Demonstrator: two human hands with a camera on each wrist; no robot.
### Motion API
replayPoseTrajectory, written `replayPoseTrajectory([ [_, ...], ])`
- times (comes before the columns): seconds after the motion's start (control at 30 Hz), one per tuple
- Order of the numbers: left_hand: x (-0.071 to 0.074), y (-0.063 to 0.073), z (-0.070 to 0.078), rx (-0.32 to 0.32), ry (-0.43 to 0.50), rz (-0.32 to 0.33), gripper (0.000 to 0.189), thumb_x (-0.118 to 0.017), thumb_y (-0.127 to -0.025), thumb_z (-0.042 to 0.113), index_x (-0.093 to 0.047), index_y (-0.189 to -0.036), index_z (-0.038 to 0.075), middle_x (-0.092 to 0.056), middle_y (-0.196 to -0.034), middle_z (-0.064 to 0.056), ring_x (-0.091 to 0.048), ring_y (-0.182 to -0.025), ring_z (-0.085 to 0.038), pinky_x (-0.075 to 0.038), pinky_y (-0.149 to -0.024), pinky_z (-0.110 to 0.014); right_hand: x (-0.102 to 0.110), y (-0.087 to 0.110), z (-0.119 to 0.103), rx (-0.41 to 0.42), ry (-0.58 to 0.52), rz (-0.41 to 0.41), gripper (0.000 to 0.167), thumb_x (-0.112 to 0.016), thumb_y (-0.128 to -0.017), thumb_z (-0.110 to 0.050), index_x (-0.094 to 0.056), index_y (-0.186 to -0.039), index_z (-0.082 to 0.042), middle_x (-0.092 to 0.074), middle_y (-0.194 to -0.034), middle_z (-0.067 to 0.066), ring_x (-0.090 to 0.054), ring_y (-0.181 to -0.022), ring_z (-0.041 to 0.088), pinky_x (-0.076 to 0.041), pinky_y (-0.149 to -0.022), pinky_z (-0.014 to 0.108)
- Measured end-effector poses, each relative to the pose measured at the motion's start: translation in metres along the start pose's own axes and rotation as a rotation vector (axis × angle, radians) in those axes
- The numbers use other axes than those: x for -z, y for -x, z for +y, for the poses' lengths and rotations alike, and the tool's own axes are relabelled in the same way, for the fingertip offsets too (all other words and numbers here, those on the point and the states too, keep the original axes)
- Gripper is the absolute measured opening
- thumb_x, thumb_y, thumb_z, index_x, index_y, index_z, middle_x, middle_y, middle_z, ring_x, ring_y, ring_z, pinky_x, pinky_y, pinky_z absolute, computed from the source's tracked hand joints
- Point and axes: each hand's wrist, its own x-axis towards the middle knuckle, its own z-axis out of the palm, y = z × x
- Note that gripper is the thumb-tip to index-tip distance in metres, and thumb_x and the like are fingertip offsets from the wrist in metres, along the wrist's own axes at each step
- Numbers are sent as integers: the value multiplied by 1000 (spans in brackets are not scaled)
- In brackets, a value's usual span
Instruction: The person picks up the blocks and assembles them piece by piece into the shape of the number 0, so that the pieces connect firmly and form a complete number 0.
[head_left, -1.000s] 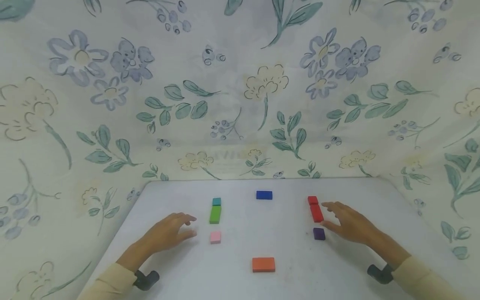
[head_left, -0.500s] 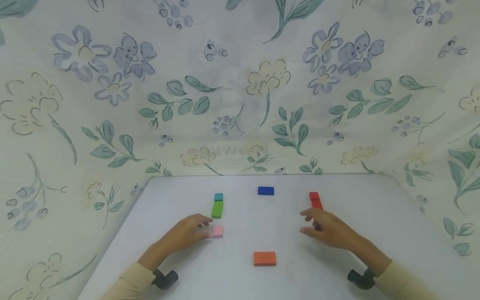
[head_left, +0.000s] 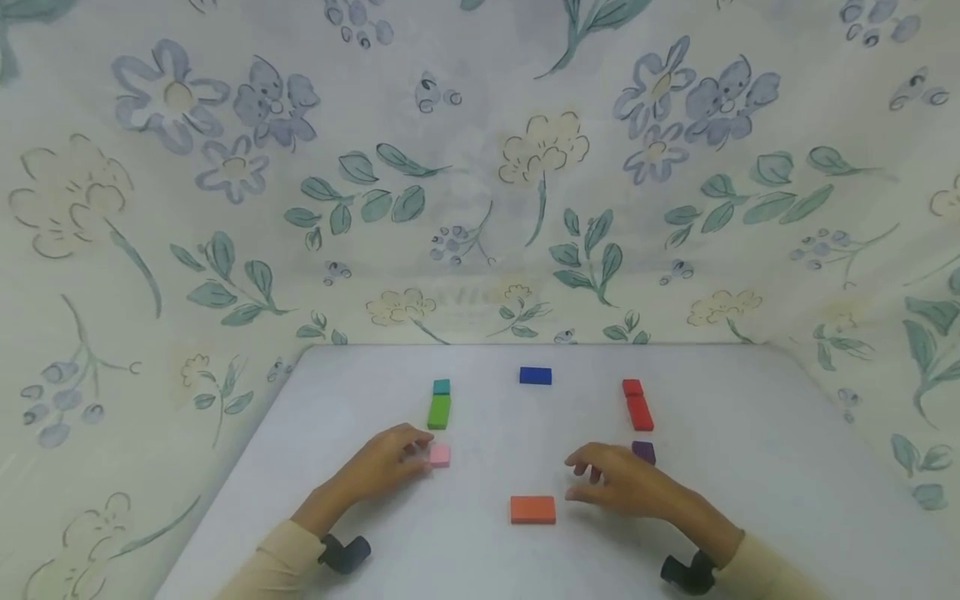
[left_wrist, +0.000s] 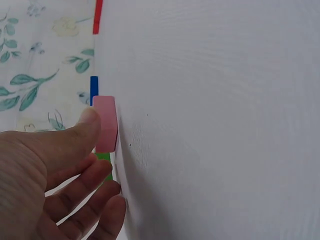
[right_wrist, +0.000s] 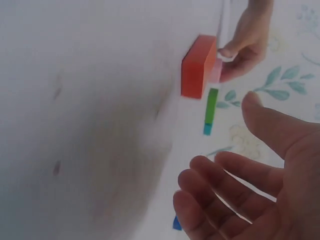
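My left hand (head_left: pixel 384 467) is at the pink block (head_left: pixel 440 455), thumb and forefinger parted on its near and far sides. In the left wrist view, the thumb tip overlaps the edge of the pink block (left_wrist: pixel 105 124); whether it touches cannot be told. My right hand (head_left: pixel 626 481) hovers just right of the orange block (head_left: pixel 533 510), holding nothing, its fingers loosely bent and thumb apart. The right wrist view has the orange block (right_wrist: pixel 196 67) standing clear of that hand's thumb. A purple block (head_left: pixel 643 452) is partly hidden behind the right hand.
Beyond the left hand lie a green block (head_left: pixel 439 412) and a teal block (head_left: pixel 442 387), end to end. A blue block (head_left: pixel 536 376) lies at the back. Two red blocks, the longer one (head_left: pixel 640 412) nearer, lie at right. Floral cloth (head_left: pixel 480 208) rises behind the white table (head_left: pixel 360 375).
My right hand has swept left and nearer, from beside the red blocks past the purple block to the orange one. My left hand has moved right to the pink block. The view tilted slightly.
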Motion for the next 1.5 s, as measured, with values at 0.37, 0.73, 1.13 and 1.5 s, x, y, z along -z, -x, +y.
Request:
replayPoseTrajectory([
  [0.37, -17, -4, -4, -11, 59, 41, 27, -75, -88, 13, -69, -114, 13, -68, -106, 3, -63, -100, -15, -55, -89, -37, -26, -5, -13, -34, -27, -73, 45, -82, -81, -33, -69, -119, -11, -65, -99, -8, -56, -86, 8, -55, -78, 23],
  [0.73, -28, -7, 17, 132, 122, 102, 24, -77, -85, 19, -70, -107, 13, -67, -98, 4, -57, -90, -12, -52, -81, -33, -33, -8, -13, 51, 42, -19, 39, -81, -84, -30, -71, -117, -12, -63, -96, -10, -54, -85, 3, -54, -79, 20],
  [1.13, -49, -9, 47, 92, 162, 58, 25, -77, -85, 23, -68, -107, 14, -65, -97, 5, -55, -88, -12, -50, -78, -31, -43, -12, -12, 102, 82, 23, 30, -79, -85, -26, -73, -111, -13, -63, -93, -11, -51, -82, -1, -53, -78, 19],
  [1.5, -69, -9, 54, 23, 182, 40, 28, -77, -85, 29, -68, -108, 15, -64, -97, 7, -55, -88, -9, -50, -78, -28, -47, -13, -4, 81, 50, 114, 27, -77, -86, -21, -72, -111, -13, -62, -94, -10, -53, -82, 2, -53, -75, 18],
])
